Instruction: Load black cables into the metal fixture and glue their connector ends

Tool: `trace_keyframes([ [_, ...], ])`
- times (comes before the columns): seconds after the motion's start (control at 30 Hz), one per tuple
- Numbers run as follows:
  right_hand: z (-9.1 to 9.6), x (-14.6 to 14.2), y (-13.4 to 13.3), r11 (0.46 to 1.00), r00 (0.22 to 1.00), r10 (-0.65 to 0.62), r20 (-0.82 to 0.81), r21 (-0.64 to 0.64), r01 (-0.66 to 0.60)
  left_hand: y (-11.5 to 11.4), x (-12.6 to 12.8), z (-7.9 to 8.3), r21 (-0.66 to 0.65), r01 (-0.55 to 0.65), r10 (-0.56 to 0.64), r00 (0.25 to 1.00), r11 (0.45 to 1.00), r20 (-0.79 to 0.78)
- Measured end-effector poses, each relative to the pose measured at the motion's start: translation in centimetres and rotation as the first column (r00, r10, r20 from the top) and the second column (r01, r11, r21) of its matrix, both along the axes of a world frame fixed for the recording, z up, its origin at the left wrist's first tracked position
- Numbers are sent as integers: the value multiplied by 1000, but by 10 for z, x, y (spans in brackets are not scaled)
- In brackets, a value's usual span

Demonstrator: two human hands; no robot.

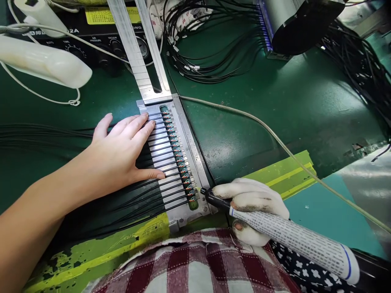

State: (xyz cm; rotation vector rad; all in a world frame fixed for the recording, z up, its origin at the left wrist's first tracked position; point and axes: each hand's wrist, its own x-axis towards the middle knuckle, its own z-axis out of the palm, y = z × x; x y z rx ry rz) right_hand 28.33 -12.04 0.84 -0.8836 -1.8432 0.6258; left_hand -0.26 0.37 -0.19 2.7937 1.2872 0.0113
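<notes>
My bare left hand [122,148] lies flat, fingers spread, on a row of several black cables [100,203] clamped across a metal fixture [183,162]. The cable ends with copper-coloured tips sit in a green slotted strip [179,156] along the fixture's right side. My right hand [253,205], in a dirty white glove, is wrapped round a pen-like tool [293,234] with a textured white grip and a black tip [210,197]. That tip touches the near end of the green strip.
A black control box [100,34] with knobs stands at the back left, beside a white handle-shaped part [45,61]. Loose black cables [207,44] pile at the back centre and right. A beige cord [275,138] runs across the green mat. Yellow tape marks the front edge.
</notes>
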Motion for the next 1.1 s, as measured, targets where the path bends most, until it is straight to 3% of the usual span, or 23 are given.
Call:
trace_keyframes([
  [0.33, 6, -1, -7, 998, 996, 31, 83, -59, -26, 0, 1, -1, 5, -1, 1, 1000, 1000, 18],
  [1.1, 3, -1, -8, 999, 999, 38, 38, -26, -37, 1, 5, 6, -60, -48, 45, 998, 997, -44],
])
